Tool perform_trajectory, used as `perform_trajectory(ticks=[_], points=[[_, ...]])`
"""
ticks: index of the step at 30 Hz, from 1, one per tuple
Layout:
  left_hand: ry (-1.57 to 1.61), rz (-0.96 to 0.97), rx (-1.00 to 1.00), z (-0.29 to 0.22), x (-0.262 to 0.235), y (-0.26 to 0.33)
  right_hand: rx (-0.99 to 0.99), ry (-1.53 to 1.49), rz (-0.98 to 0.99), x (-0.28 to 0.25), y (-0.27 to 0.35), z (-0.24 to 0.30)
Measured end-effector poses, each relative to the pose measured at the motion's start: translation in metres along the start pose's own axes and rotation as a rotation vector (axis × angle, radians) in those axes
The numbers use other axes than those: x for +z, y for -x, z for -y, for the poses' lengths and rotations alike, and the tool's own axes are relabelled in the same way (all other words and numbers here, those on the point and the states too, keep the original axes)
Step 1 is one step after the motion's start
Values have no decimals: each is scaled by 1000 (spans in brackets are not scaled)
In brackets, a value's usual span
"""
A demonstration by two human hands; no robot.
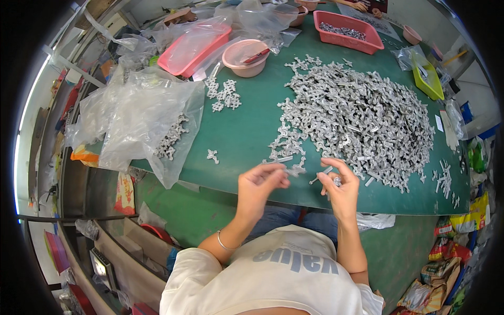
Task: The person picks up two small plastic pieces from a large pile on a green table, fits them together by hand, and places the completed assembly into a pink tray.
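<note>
My left hand (261, 186) is above the near edge of the green table, its thumb and fingers pinched together. At its fingertips is a small grey metal casting (295, 170), smeared by motion. To its right, my right hand (340, 188) is curled round several small grey metal parts (336, 181); one slim piece (326, 170) sticks out between thumb and forefinger. Just beyond both hands spreads a large heap of similar metal castings (362, 115). One loose casting (212, 156) lies left of my left hand.
A clear plastic bag (139, 115) with castings in it hangs over the table's left edge. Behind stand a pink bowl (245, 59), a pink tray (184, 52) and a red bin (349, 32) of metal parts. A yellow-green tray (428, 79) is at right. Another person's hand (359, 6) shows far back.
</note>
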State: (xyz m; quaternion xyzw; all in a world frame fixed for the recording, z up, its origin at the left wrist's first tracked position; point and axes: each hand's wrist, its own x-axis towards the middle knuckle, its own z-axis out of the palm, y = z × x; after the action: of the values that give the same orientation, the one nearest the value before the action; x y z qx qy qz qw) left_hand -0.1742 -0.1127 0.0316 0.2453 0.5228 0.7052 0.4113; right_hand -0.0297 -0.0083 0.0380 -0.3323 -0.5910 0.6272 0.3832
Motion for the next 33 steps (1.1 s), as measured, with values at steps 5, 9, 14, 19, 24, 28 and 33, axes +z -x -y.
perform_trajectory(ticks=[5,9,14,19,24,28,33], points=[[691,-451,4,20,-99,-45,-37,483,107,0,-10,-55],[779,-642,295,5,-157,-83,-180,666,122,16,-13,-60],[276,-436,287,13,-105,-67,-137,920,142,23,-17,-71],[54,-195,49,36,-43,-37,-247,775,21,12,-25,-79],[-151,78,16,43,-7,-17,337,-81,-22,2,-19,-53],[-332,156,163,26,16,-9,387,-218,28,6,-5,-28],[-346,162,243,11,22,-1,273,-234,-5,8,9,-8]])
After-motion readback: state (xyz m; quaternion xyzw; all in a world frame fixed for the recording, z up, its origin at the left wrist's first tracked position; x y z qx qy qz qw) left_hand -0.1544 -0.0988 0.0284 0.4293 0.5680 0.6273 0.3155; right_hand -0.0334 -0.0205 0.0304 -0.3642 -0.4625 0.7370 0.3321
